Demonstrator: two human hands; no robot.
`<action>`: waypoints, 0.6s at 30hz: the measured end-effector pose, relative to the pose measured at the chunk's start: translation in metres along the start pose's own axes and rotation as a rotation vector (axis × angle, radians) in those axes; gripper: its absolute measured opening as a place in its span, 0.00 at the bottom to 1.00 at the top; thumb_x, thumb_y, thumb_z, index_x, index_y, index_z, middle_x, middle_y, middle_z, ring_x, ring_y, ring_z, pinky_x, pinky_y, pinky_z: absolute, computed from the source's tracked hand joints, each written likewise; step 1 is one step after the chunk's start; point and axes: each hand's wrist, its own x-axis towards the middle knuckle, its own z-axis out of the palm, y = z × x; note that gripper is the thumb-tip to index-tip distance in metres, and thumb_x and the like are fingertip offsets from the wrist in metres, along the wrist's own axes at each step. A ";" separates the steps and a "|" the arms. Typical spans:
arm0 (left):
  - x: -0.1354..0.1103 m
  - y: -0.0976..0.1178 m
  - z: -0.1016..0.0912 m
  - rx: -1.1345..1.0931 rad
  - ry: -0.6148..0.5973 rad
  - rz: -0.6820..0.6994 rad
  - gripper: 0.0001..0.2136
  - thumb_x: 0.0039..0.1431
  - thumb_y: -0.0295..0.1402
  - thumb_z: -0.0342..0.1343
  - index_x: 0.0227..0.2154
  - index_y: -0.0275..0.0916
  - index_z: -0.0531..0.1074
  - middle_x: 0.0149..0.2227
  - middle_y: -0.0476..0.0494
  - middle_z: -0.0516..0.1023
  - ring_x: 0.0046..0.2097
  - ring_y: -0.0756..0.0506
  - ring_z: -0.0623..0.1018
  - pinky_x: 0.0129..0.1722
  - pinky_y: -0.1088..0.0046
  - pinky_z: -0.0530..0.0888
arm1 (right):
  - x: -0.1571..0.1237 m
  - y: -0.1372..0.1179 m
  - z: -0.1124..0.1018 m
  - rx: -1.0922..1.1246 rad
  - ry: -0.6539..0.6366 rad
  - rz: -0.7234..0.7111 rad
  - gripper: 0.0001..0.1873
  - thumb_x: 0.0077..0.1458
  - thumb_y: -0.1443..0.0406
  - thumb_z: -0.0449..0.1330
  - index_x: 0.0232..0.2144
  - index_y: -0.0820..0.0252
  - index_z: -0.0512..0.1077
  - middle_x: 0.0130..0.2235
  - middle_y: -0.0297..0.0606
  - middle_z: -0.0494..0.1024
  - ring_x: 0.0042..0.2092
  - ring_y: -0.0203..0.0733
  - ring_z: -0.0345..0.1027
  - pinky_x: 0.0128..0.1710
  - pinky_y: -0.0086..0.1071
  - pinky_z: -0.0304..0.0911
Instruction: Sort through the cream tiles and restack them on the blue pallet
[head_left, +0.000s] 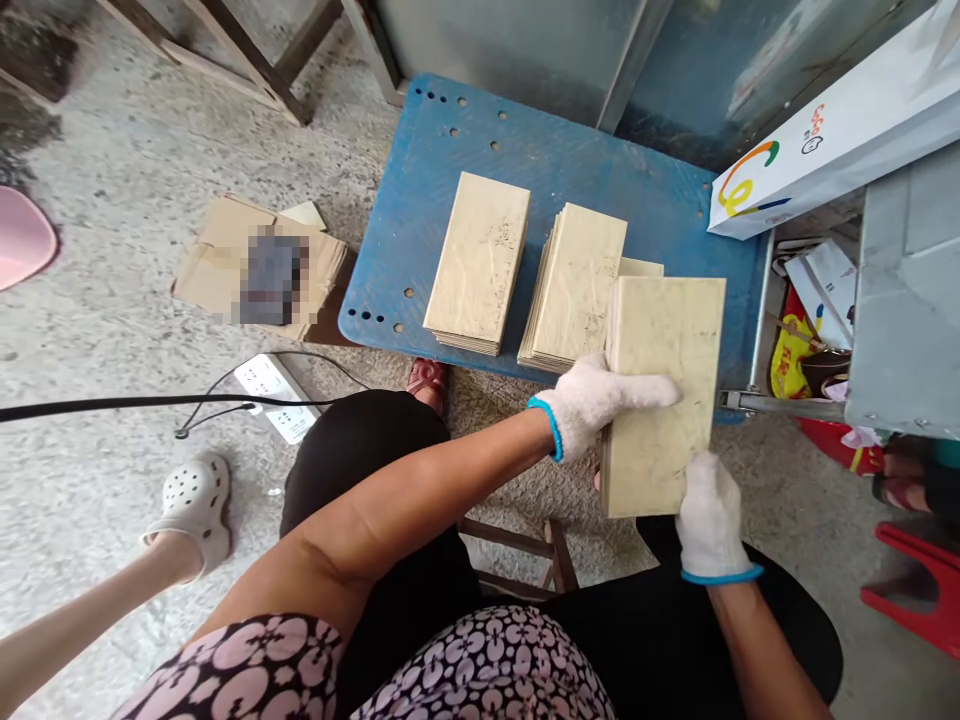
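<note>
Both my hands wear white knit gloves with blue cuffs. They hold a stack of beige rectangular tiles above my lap. My left hand grips the stack's left edge, with the fingers laid across the top face. My right hand clasps its near right corner. Two more stacks of the same tiles rest on a blue board: a left stack and a fanned middle stack. Another tile shows just behind the held stack.
A flattened cardboard box lies on the concrete floor at left, with a white power strip and black cable nearby. A grey metal bench and white paper bag stand at right. A red stool and another person's foot in a white clog are close.
</note>
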 end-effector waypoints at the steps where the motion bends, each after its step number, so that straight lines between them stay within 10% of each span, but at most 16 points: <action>1: -0.002 -0.004 -0.005 0.022 0.071 -0.014 0.30 0.34 0.35 0.73 0.44 0.35 0.73 0.47 0.34 0.77 0.45 0.36 0.78 0.42 0.59 0.78 | -0.001 0.005 0.003 -0.025 -0.027 -0.022 0.26 0.58 0.45 0.48 0.37 0.61 0.71 0.38 0.45 0.78 0.39 0.48 0.72 0.35 0.35 0.69; 7: -0.012 -0.019 -0.030 0.191 0.200 0.049 0.26 0.37 0.36 0.71 0.42 0.35 0.75 0.44 0.38 0.79 0.42 0.41 0.78 0.40 0.65 0.77 | 0.015 -0.001 0.000 -0.379 -0.387 -0.176 0.27 0.57 0.46 0.49 0.49 0.57 0.69 0.46 0.45 0.77 0.48 0.52 0.70 0.46 0.39 0.67; 11: -0.021 -0.029 -0.042 0.432 0.275 0.067 0.22 0.40 0.39 0.68 0.41 0.36 0.77 0.40 0.42 0.80 0.40 0.43 0.77 0.35 0.71 0.75 | 0.029 -0.042 -0.018 -0.466 -0.171 -0.379 0.39 0.51 0.45 0.59 0.61 0.54 0.58 0.56 0.45 0.69 0.54 0.53 0.66 0.55 0.46 0.61; 14: -0.034 -0.038 -0.046 0.650 0.250 0.034 0.21 0.42 0.42 0.66 0.40 0.39 0.77 0.35 0.47 0.79 0.36 0.45 0.77 0.30 0.76 0.72 | 0.031 -0.084 -0.030 -0.605 -0.098 -0.570 0.50 0.42 0.44 0.65 0.63 0.51 0.54 0.61 0.44 0.63 0.60 0.59 0.59 0.59 0.52 0.55; 18: -0.055 -0.043 -0.045 0.900 0.054 0.027 0.16 0.45 0.40 0.64 0.39 0.42 0.78 0.30 0.53 0.78 0.33 0.48 0.75 0.27 0.79 0.67 | 0.028 -0.113 -0.028 -0.778 -0.413 -0.739 0.51 0.34 0.49 0.71 0.60 0.54 0.61 0.60 0.46 0.65 0.59 0.63 0.59 0.58 0.52 0.56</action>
